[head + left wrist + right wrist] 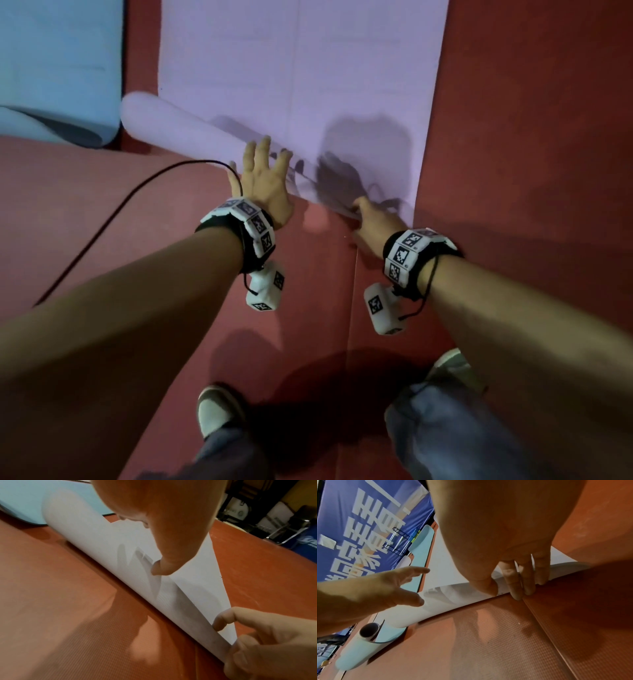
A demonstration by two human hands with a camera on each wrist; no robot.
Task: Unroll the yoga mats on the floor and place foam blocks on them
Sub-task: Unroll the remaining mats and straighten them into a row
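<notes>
A lilac yoga mat [301, 68] lies unrolled away from me on the red floor. Its near end is still curled into a roll [178, 126] that slants from upper left to lower right. My left hand [263, 161] rests on the middle of the roll with straight, spread fingers. My right hand [363, 205] pinches the mat's near right corner. In the left wrist view its fingers [223, 620] sit on top and the thumb below the edge. In the right wrist view my right hand [510, 588] grips that edge at floor level, with the left hand [399, 585] open beside it.
A light blue mat [58, 68] lies at the left, its near end curled [368, 630]. A black cable [102, 222] crosses the red floor [513, 137] on the left. My shoes [215, 411] stand below the hands. A blue banner [359, 520] and stored gear [257, 513] border the floor.
</notes>
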